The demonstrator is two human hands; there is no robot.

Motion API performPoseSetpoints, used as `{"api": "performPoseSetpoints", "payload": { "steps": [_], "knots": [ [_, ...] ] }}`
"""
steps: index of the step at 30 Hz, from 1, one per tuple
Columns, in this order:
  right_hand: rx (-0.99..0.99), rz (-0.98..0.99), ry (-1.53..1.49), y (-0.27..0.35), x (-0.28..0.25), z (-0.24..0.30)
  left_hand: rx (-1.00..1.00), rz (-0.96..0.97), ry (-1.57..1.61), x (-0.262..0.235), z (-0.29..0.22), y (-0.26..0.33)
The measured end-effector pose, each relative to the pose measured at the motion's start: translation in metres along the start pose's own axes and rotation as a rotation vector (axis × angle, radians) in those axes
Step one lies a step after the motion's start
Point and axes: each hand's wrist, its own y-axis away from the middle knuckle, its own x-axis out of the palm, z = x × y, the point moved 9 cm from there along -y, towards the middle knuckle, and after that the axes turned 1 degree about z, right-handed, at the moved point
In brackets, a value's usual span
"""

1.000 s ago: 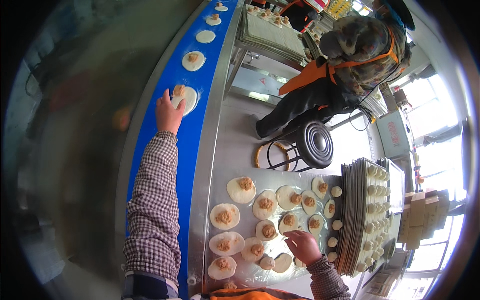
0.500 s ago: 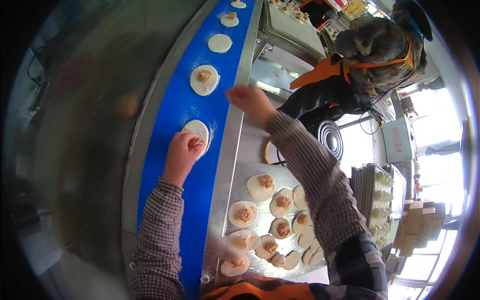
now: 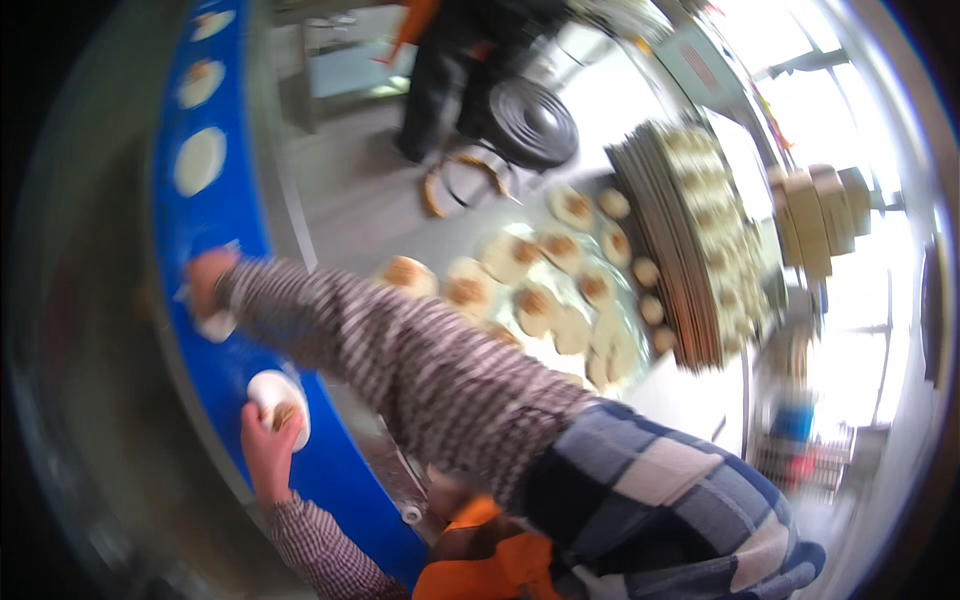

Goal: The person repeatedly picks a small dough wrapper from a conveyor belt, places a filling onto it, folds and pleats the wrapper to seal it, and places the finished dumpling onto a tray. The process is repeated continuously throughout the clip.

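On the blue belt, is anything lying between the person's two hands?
No. In the head view, only bare blue belt separates the right hand, reaching across on one dough round, from the left hand on a filled round.

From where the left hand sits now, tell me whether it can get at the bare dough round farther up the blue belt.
Probably not without shifting: the left hand already cups a filled round, and the right arm crosses the belt between it and the bare round.

A grey floor (image 3: pixel 350 190) fills the upper middle of the blurred view. At two o'clock, bright windows (image 3: pixel 860 200) pour in daylight — washing out that side. A black round stool (image 3: pixel 530 120) stands at twelve o'clock.
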Motion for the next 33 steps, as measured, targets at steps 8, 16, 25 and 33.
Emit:
{"api": "performPoseSetpoints", "payload": {
  "steps": [8, 16, 25, 33],
  "knots": [
    [-0.100, -0.537, -1.048, 0.221, 0.018, -0.039, -0.196, -0.062, 0.694, 0.026, 0.005, 0.106],
    [0.542, -0.699, -1.318, 0.618, 0.018, -0.348, 0.019, 0.858, 0.605, 0.258, -0.171, 0.145],
    [0.792, -0.587, -0.424, 0.697, 0.035, -0.458, 0.429, 0.832, -0.316, 0.423, -0.218, 0.137],
    [0.673, -0.657, -0.192, 0.601, -0.073, -0.342, 0.211, -0.077, 0.237, 0.145, -0.205, 0.035]
  ]
}}
